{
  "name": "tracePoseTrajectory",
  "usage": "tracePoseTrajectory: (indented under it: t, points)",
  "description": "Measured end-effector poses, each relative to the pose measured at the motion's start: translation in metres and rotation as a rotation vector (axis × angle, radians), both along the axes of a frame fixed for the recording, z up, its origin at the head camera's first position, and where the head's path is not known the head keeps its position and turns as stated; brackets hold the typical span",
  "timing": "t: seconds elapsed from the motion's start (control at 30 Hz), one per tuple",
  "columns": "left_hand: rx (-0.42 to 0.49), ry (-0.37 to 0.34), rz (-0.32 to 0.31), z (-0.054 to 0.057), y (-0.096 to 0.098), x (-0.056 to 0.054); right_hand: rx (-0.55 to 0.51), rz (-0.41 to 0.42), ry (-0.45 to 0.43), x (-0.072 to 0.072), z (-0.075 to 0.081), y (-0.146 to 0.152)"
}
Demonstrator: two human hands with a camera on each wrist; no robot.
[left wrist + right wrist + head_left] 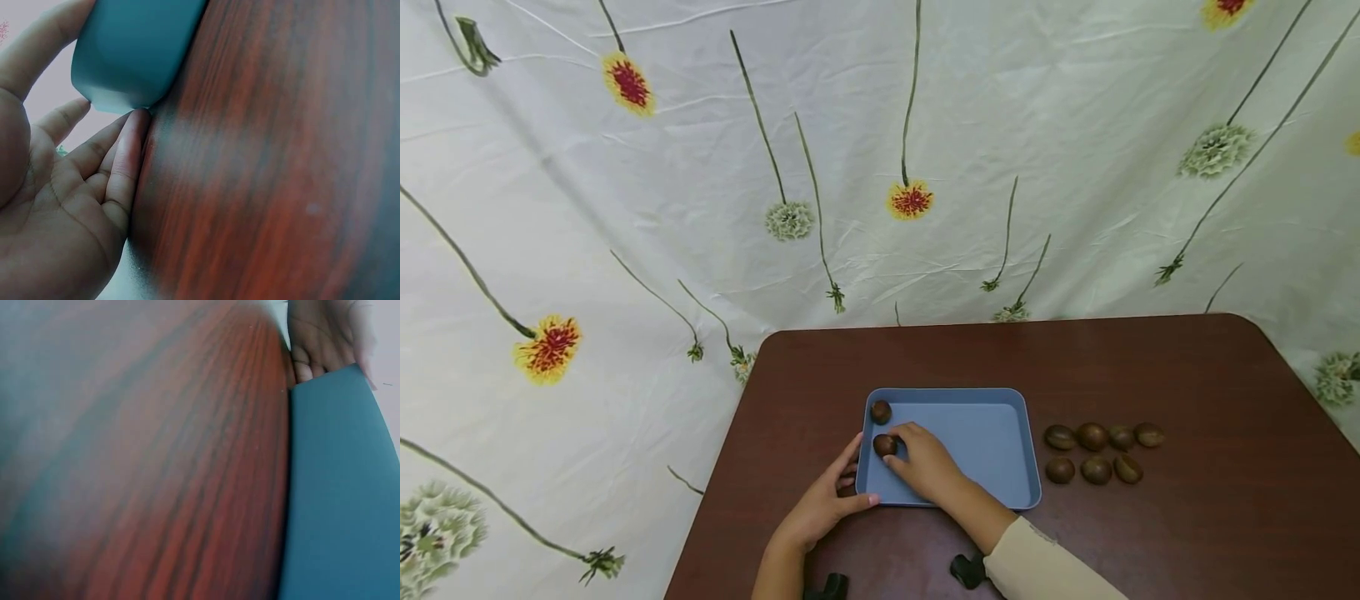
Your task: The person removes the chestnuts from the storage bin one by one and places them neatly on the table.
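A blue tray (992,433) lies on the brown table (1187,375). Two brown chestnuts are in its left end: one (881,411) at the far corner and one (884,445) nearer me. My right hand (898,451) reaches into the tray and pinches that nearer chestnut with its fingertips. At the tray's near left corner rests my left hand (848,487), fingers straight along the left wall and thumb along the near rim. The left wrist view shows the tray's corner (134,50) between thumb and fingers (122,159). In the right wrist view only the tray's outer wall (337,487) and the left hand (325,344) appear.
Several chestnuts (1096,452) lie in two rows on the table, right of the tray. A flowered white cloth (880,167) hangs behind and to the left. The table's left edge runs close to my left hand.
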State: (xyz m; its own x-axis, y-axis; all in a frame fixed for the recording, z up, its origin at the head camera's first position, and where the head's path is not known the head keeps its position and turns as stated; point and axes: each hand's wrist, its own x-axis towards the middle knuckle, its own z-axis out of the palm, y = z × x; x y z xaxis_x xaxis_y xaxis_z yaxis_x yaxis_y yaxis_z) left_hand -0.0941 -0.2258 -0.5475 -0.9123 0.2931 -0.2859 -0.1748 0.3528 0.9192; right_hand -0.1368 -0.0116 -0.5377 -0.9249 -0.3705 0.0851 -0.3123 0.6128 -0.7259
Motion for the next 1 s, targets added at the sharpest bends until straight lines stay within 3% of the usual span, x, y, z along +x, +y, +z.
tracePoseTrajectory:
  t: [0.37, 0.7, 1.0]
  points:
    - [-0.017, 0.005, 0.015, -0.001, 0.001, -0.002, -0.23, -0.116, -0.118, 0.009, 0.001, 0.033]
    - [-0.042, -0.004, 0.03, -0.001, 0.001, -0.002, -0.485, -0.238, -0.233, 0.03, 0.012, 0.073]
    - [-0.048, 0.008, 0.005, -0.003, 0.0, -0.003, -0.598, -0.258, -0.229, 0.052, 0.025, 0.119]
